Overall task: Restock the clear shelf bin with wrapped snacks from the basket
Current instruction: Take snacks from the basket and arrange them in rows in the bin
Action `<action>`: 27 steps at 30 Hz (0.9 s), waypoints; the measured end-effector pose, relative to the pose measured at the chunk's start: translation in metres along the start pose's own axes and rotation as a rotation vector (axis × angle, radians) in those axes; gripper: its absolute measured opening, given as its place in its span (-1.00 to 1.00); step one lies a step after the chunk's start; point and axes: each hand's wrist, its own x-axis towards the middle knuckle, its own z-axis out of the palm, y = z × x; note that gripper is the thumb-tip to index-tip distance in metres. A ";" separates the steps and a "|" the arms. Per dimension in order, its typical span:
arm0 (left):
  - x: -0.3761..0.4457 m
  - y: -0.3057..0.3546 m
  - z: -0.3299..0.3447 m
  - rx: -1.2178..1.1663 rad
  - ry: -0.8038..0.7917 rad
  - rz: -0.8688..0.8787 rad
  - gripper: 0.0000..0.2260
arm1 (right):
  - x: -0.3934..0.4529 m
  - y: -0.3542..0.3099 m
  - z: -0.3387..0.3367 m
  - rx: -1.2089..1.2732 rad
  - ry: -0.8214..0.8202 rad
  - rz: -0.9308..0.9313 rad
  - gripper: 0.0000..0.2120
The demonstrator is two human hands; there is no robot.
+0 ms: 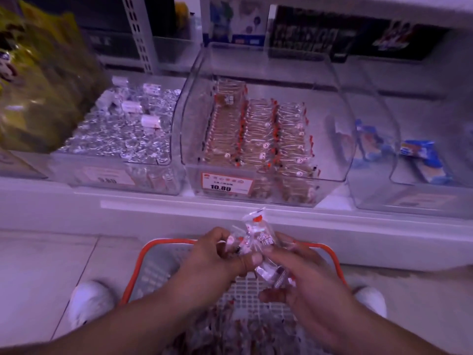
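A clear shelf bin (330,124) stands in the middle of the shelf, with three rows of wrapped snacks (258,134) standing in its left and middle part; its right side is bare. Below, an orange-rimmed basket (139,262) sits on the floor, with more wrapped snacks (238,329) in its near end. Above the basket, both hands hold a bunch of clear-wrapped snacks (257,233). My left hand (217,254) grips the bunch from the left. My right hand (304,272) grips it from the right, with further packets under its fingers.
A bin of silver-wrapped sweets (122,134) stands to the left, and a clear bin with blue packets (419,155) to the right. A price label reading 10.80 (225,184) is on the middle bin's front. A yellow-green bag (38,80) hangs at far left. White shoes (89,303) flank the basket.
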 end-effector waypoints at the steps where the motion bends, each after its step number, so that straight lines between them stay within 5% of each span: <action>1: 0.000 0.002 0.000 -0.020 0.011 -0.008 -0.64 | 0.001 0.000 -0.001 -0.028 0.048 -0.045 -0.78; 6: -0.001 0.010 0.007 -0.126 0.184 -0.096 -0.82 | 0.000 0.003 0.007 -0.294 0.231 -0.372 -0.75; 10: -0.014 0.013 0.024 -0.311 0.019 -0.156 -0.51 | -0.001 0.014 0.021 -0.426 0.277 -0.512 -0.79; 14: -0.017 0.017 0.021 -0.395 -0.009 -0.171 -0.36 | 0.000 0.017 0.033 -0.178 0.220 -0.381 -0.83; 19: -0.011 0.023 0.012 -0.507 0.008 -0.207 -0.57 | 0.000 -0.002 0.035 0.095 0.277 -0.266 -0.89; 23: -0.002 0.029 0.004 -0.535 0.156 -0.174 -0.66 | 0.000 -0.015 0.022 -0.022 0.301 -0.235 -0.88; 27: 0.004 0.032 0.006 -0.566 0.153 -0.116 -0.78 | -0.004 -0.018 0.018 -0.050 0.053 0.077 -0.85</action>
